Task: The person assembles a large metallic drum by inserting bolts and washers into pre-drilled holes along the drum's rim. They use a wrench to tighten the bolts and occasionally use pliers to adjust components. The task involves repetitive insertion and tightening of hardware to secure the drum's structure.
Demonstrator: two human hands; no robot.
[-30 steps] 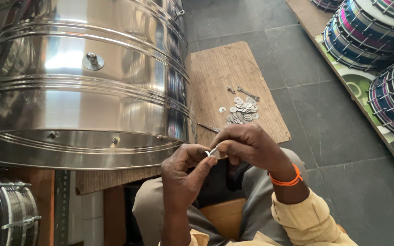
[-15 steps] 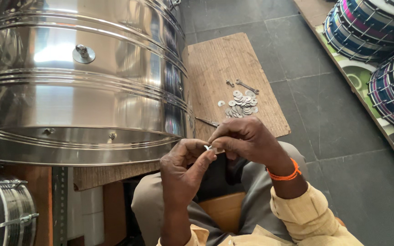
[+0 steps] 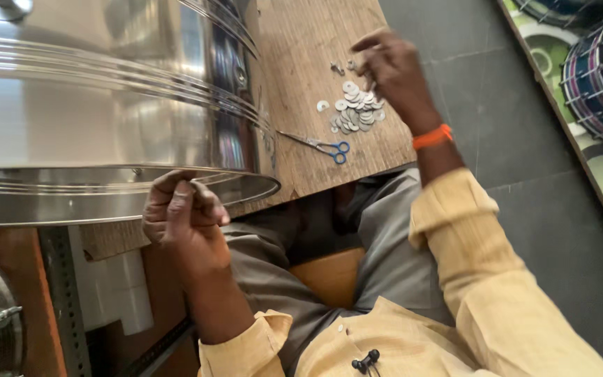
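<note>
Washers (image 3: 356,109) lie heaped on worktop (image 3: 301,56) by blue-handled scissors (image 3: 319,146); right hand (image 3: 392,66) hovers w/ fingers loosely bent, empty afaict, left hand (image 3: 179,213) fisted at steel drum (image 3: 106,105) rim, contents unclear: pinch one washer off heap's edge.

You are working in soft, even daylight; nothing is dim, and the shadows under your arms are faint and diffuse. The strongest glare sits on the steel drum shell (image 3: 106,105), where broad white bands wash out its upper left side and its ribs show as bright streaks. Your right hand (image 3: 392,70) is smeared by motion blur, its fingers (image 3: 371,43) soft-edged. The washers (image 3: 354,110) on the wooden surface (image 3: 315,49) stay fairly crisp. Your left hand (image 3: 179,213) is sharper. The yellow sleeve (image 3: 497,293) looms large near the lower edge, stretched by the wide lens.
</note>
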